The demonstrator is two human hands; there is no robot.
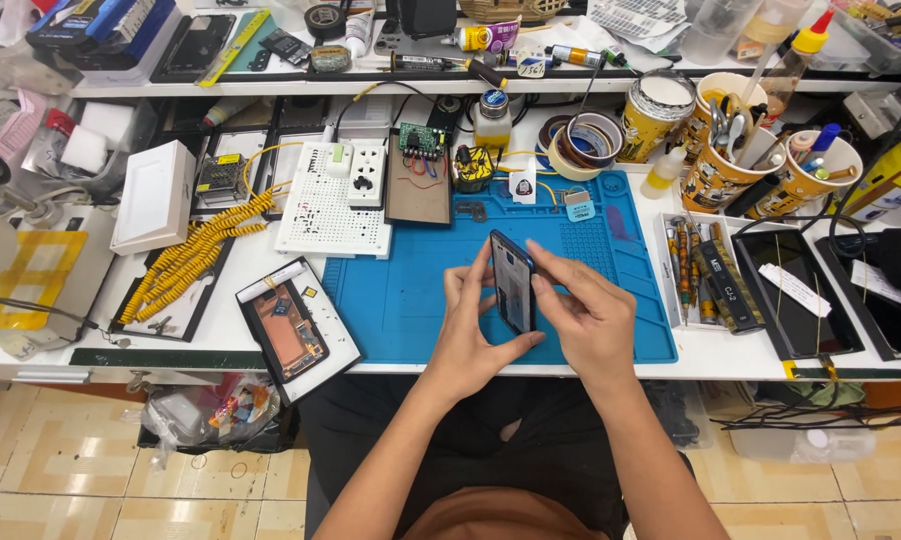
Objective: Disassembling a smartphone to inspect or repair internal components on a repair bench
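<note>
We hold a dark smartphone on edge between both hands, raised just above the blue work mat near the front edge of the desk. Our left hand cups the phone from below and behind, its fingers closed around the lower end, thumb tucked under. Our right hand presses in from the other side, its fingers laid narrowly along the phone's long edge, thumb against the near face. Held upright like this, the thin side of the phone faces us, which we judge lets us look along the seam between its two halves while both hands steady it.

The mat sits in the middle of the desk, directly before us, so the phone stays over a soft surface. On the front left corner of the mat's neighbourhood lies an opened phone body with copper-coloured insides on a white tray, parked just beside the mat. Farther left, a yellow coiled cable rests on a dark panel. Toward the back edge stand a white power strip, a small green circuit board and rolls of tape. At the right side, a tray of screwdrivers lies just beside the mat, with cups of tools behind it.
</note>
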